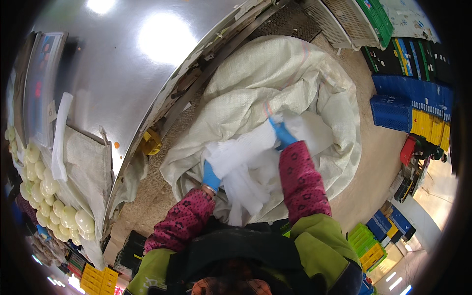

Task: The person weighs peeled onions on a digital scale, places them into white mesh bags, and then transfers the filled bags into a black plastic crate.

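Note:
My left hand (211, 177), in a blue glove, grips the lower left end of a bundle of white foam netting sleeves (241, 149). The upper right end of that bundle is in my right hand (282, 135), also gloved in blue; its fingers are partly hidden by the netting. Both hands are over the mouth of a large, crumpled woven plastic sack (258, 79) on the floor. More white netting hangs below the bundle and lies inside the sack. A single white netting sleeve (61, 136) lies on the metal table at the left, away from my hands.
A metal table (121, 70) borders the sack, with a digital scale display (43, 88) and a pile of pale, round, smooth produce (55, 210). Blue crates (391, 112), yellow crates (431, 127) and a green crate (374, 22) stand to the right. A yellow crate (99, 279) is at lower left.

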`<state>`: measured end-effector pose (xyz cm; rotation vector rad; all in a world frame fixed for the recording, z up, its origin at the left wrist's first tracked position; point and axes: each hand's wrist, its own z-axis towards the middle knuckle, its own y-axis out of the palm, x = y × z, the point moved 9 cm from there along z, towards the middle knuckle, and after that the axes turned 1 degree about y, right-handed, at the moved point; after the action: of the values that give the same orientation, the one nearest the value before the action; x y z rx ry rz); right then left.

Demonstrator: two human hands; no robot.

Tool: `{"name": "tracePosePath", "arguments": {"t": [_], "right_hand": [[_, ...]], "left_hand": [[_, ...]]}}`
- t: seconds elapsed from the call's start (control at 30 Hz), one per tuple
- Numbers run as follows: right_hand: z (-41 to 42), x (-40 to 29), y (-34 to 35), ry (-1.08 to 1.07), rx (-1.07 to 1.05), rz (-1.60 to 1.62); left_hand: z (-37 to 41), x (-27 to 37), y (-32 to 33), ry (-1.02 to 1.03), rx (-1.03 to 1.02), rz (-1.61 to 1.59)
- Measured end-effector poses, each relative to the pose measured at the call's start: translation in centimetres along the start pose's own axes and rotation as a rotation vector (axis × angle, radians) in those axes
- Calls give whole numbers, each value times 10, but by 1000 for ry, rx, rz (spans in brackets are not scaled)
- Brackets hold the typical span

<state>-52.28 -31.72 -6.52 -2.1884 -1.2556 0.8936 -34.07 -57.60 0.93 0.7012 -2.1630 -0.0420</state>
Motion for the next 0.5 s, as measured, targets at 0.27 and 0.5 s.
{"name": "tracePosePath", "arguments": {"t": [0.27,0.5], "right_hand": [[-166,-54,-1,-172,-106,968],[-281,-66,-158,-428,433,838]], "left_hand": [[-56,105,118,549,-498,442],[-126,208,179,886,-383,383]]}}
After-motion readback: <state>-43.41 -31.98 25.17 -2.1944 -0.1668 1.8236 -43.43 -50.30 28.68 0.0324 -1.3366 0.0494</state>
